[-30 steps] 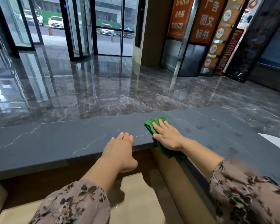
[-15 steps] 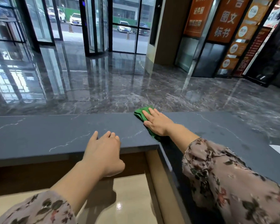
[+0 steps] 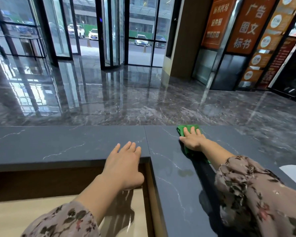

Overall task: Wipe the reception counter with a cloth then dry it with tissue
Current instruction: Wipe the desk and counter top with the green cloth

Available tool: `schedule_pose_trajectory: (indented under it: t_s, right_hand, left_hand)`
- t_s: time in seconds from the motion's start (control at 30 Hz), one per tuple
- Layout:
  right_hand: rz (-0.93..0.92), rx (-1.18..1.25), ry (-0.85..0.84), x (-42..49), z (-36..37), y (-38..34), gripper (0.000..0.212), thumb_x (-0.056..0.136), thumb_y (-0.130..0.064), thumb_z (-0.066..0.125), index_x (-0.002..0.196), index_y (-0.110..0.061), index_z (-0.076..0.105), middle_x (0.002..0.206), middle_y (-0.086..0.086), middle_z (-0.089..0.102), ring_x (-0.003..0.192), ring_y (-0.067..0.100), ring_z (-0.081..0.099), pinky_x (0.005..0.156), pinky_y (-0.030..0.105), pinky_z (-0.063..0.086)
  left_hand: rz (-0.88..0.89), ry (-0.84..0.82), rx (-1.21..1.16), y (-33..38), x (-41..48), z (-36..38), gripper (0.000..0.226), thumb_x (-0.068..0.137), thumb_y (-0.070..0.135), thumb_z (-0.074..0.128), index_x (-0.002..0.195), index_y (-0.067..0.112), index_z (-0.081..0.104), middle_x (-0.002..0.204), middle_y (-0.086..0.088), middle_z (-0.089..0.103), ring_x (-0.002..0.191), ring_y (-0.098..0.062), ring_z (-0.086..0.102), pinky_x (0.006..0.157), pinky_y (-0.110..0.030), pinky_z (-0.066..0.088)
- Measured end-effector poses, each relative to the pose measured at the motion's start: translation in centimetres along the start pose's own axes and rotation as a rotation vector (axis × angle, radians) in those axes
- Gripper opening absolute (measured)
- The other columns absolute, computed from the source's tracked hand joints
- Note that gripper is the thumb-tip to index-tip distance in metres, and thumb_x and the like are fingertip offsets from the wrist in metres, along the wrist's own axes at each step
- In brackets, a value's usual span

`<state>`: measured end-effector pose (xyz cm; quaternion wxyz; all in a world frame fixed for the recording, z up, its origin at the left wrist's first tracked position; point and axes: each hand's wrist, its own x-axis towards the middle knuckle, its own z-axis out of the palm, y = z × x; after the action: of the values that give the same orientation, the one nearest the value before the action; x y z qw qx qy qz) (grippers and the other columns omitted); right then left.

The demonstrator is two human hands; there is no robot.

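Right grip (image 3: 192, 140) flat on cloth (image 3: 188, 129), counter (image 3: 58, 144)

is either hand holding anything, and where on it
The right hand presses flat on the green cloth, covering its middle. The left hand holds nothing.

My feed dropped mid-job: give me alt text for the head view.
The right hand presses a green cloth flat near the far edge of the dark grey counter. The left hand rests open on the counter's near edge. Beyond lie a glossy marble floor and glass doors.
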<state>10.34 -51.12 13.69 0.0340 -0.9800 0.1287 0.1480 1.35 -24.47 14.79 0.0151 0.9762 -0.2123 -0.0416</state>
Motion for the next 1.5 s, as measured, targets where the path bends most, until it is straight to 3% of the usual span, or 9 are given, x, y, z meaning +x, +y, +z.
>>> schedule_pose_trajectory:
  t_s: [0.2, 0.37, 0.53, 0.63, 0.77, 0.9, 1.27, 1.37, 1.5]
  right_hand:
    - [-0.431, -0.082, -0.019, -2.3, 1.2, -9.3, 0.060, 0.103, -0.039, 0.021, 0.154, -0.018, -0.003, 0.159, 0.015, -0.013, 0.147, 0.034, -0.012, 0.120, 0.045, 0.000]
    - [-0.563, -0.137, -0.014, -1.7, 1.0, -7.3, 0.057, 0.105, -0.036, 0.020, 0.154, -0.020, -0.005, 0.160, 0.009, -0.012, 0.148, 0.026, -0.010, 0.119, 0.039, 0.000]
    - [-0.431, -0.104, 0.014, 1.6, 0.1, -0.8, 0.058, 0.104, -0.039, 0.019, 0.154, -0.019, -0.005, 0.160, 0.010, -0.012, 0.148, 0.026, -0.011, 0.121, 0.039, -0.001]
    - [-0.268, -0.064, 0.036, 3.4, -0.3, 5.6, 0.059, 0.104, -0.040, 0.020, 0.153, -0.018, -0.004, 0.160, 0.011, -0.013, 0.148, 0.028, -0.010, 0.121, 0.040, -0.001]
    - [-0.048, -0.028, 0.040, 3.8, -0.7, 13.0, 0.060, 0.104, -0.041, 0.019, 0.154, -0.018, -0.005, 0.160, 0.012, -0.012, 0.148, 0.029, -0.009, 0.121, 0.042, 0.001]
    - [0.043, -0.030, 0.046, 3.4, -0.4, 12.9, 0.061, 0.103, -0.041, 0.018, 0.154, -0.017, -0.006, 0.160, 0.015, -0.012, 0.148, 0.033, -0.008, 0.120, 0.044, 0.003]
    - [-0.471, -0.092, 0.021, 0.2, 0.9, -0.7, 0.057, 0.104, -0.040, 0.019, 0.154, -0.023, -0.003, 0.161, 0.009, -0.011, 0.148, 0.027, -0.011, 0.121, 0.041, 0.000]
    - [-0.474, -0.073, 0.022, 1.6, 0.0, 1.8, 0.056, 0.104, -0.040, 0.018, 0.154, -0.024, -0.002, 0.161, 0.007, -0.010, 0.148, 0.025, -0.009, 0.121, 0.040, 0.000]
    - [-0.258, -0.028, 0.059, 5.0, -1.0, 7.8, 0.057, 0.104, -0.040, 0.017, 0.154, -0.021, -0.002, 0.161, 0.009, -0.009, 0.148, 0.027, -0.008, 0.121, 0.040, 0.002]
  left_hand:
    - [-0.020, -0.010, -0.046, 2.0, 0.8, 0.3, 0.081, 0.085, 0.041, 0.047, 0.153, 0.013, 0.013, 0.161, -0.004, 0.007, 0.148, -0.015, 0.001, 0.120, -0.036, 0.001]
    - [-0.024, -0.024, -0.072, 3.6, 2.4, 0.7, 0.070, 0.096, 0.042, 0.034, 0.154, 0.013, 0.009, 0.161, -0.004, 0.005, 0.148, -0.014, 0.001, 0.120, -0.035, 0.000]
    - [0.010, -0.038, -0.102, 5.7, 4.4, 0.9, 0.053, 0.102, 0.035, 0.025, 0.149, 0.010, 0.023, 0.158, -0.006, 0.021, 0.146, -0.017, 0.015, 0.118, -0.036, 0.006]
    - [0.002, -0.072, -0.116, 6.4, 5.3, 1.3, 0.037, 0.101, 0.032, 0.026, 0.128, 0.010, 0.041, 0.133, -0.006, 0.042, 0.130, -0.022, 0.036, 0.117, -0.041, 0.018]
    - [0.006, -0.104, -0.124, 6.2, 5.7, 1.7, 0.043, 0.100, 0.028, 0.029, 0.139, 0.012, 0.034, 0.139, -0.004, 0.038, 0.136, -0.021, 0.031, 0.117, -0.040, 0.020]
    - [-0.001, -0.104, -0.083, 6.4, 5.9, 1.6, 0.040, 0.099, 0.027, 0.031, 0.135, 0.012, 0.036, 0.134, -0.005, 0.040, 0.131, -0.022, 0.034, 0.115, -0.039, 0.021]
    - [-0.057, -0.091, 0.004, 7.8, 6.7, 1.3, 0.039, 0.096, 0.023, 0.033, 0.132, 0.011, 0.042, 0.136, -0.008, 0.043, 0.131, -0.023, 0.036, 0.114, -0.036, 0.021]
    - [-0.090, -0.084, -0.049, 7.6, 6.9, 1.6, 0.035, 0.100, 0.029, 0.029, 0.125, 0.011, 0.045, 0.128, -0.008, 0.045, 0.124, -0.024, 0.041, 0.111, -0.036, 0.026]
    - [-0.097, -0.072, -0.057, 7.6, 7.1, 2.0, 0.034, 0.101, 0.034, 0.028, 0.122, 0.013, 0.045, 0.123, -0.005, 0.046, 0.120, -0.022, 0.044, 0.109, -0.035, 0.029]
